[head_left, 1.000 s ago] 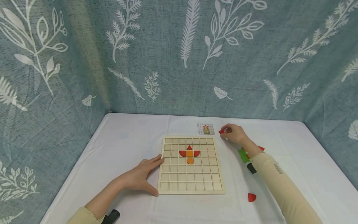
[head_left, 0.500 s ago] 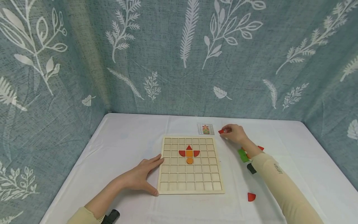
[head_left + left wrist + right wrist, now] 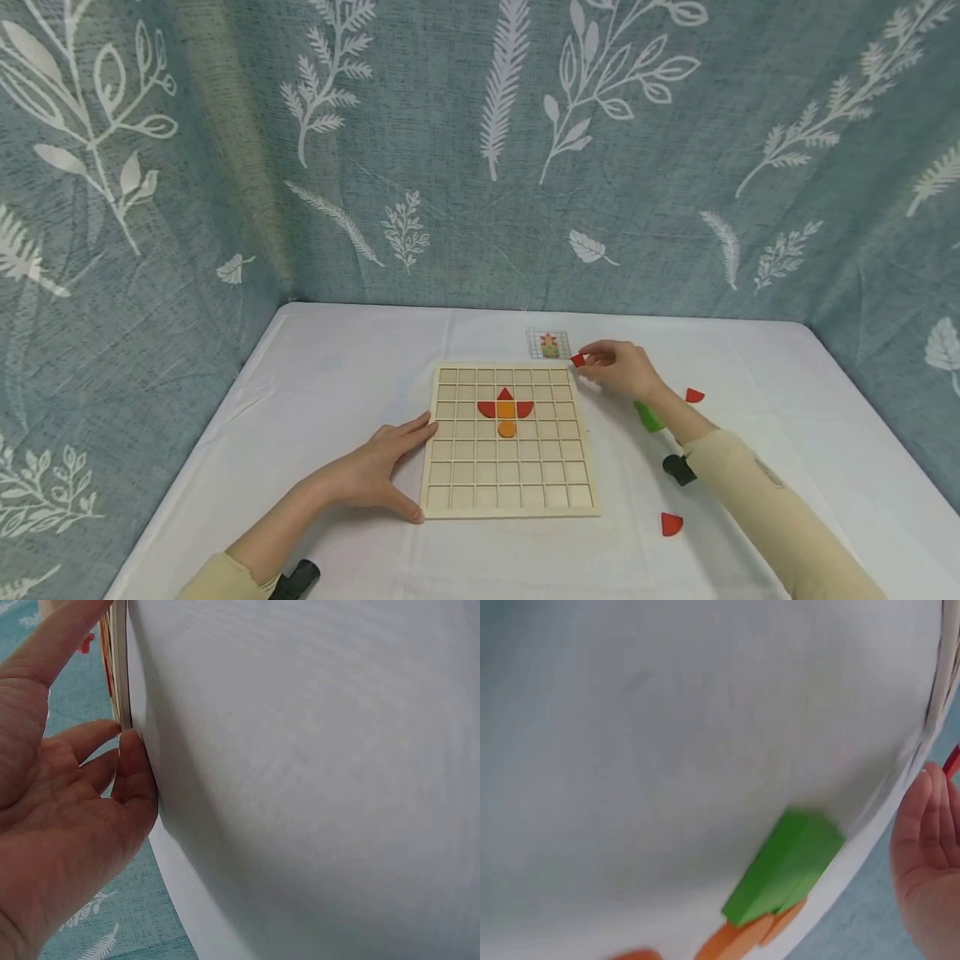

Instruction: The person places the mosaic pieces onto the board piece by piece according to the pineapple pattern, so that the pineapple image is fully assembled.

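A wooden grid board (image 3: 465, 475) lies on the white table. In its upper cells are a red triangle (image 3: 505, 395), an orange square (image 3: 506, 409), two red quarter-circle pieces (image 3: 487, 409) and an orange circle (image 3: 507, 429). My left hand (image 3: 367, 475) spreads its thumb and fingers along the board's left edge, touching it. Near the board's top right corner, my right hand (image 3: 618, 367) pinches a small red block (image 3: 577, 360) between thumb and fingertips. Beside that block lies a small pattern card (image 3: 534, 346) with a gridded coloured figure.
Green blocks (image 3: 649, 417) lie under the right forearm, with orange pieces (image 3: 735, 941) against them in the right wrist view. Loose red pieces lie to the right (image 3: 694, 395) and nearer the front (image 3: 671, 524). A patterned curtain (image 3: 480, 208) rises behind the table.
My right hand has moved left and slightly nearer with the red block, from right of the card to the board's top right corner. The left hand keeps its place.
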Available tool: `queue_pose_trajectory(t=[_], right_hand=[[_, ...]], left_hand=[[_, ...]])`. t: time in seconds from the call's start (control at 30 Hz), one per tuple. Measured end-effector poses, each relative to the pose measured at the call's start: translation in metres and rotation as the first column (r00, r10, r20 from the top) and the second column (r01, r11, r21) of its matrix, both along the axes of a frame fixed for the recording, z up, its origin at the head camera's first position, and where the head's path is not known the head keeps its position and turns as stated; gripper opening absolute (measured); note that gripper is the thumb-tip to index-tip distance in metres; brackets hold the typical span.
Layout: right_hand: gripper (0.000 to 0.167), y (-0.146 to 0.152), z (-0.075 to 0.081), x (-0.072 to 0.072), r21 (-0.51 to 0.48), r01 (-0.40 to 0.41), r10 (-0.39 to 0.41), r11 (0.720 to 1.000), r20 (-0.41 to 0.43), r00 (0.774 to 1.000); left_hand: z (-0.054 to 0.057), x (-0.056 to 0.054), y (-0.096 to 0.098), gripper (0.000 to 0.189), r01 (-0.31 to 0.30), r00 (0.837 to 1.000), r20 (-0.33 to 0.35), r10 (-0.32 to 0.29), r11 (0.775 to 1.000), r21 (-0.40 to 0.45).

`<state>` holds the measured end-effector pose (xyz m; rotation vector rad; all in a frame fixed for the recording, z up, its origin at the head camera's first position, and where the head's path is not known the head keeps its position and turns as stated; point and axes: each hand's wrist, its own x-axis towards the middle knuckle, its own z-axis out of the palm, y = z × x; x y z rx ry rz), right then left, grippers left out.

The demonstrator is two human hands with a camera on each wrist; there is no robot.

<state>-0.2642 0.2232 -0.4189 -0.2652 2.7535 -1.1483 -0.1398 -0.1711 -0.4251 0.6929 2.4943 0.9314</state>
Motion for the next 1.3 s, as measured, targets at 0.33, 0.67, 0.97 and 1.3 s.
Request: queue_pose_trajectory(t=[0.33,0.67,0.97,1.3], right_hand=[[0.041,-0.012,0.001,0.027,-0.129,-0.009,0.013,0.992,0.033,0.999],[0.034,-0.028,-0.004,0.047,-0.136,-0.101,0.108,0.985,0.043,0.993],[0.03,-0.046,-0.007,0.057,-0.081,-0.246,0.245,0.966,-0.026,0.969],[0.024,-0.058,-0.011,0.064,-0.046,-0.377,0.372,0.925,-0.092,0.924]], left_hand=[[-0.001,0.0,0.0,0.114,0.009,1.0,-0.014,-0.009,1.0,0.004],[-0.002,-0.001,0.0,0.115,0.002,1.0,-0.004,-0.002,1.0,-0.001],[-0.002,-0.001,0.0,0.115,0.002,1.0,-0.008,-0.002,1.0,-0.004],[0.0,0.001,0.001,0.114,-0.003,1.0,0.002,0.003,1.0,0.001]])
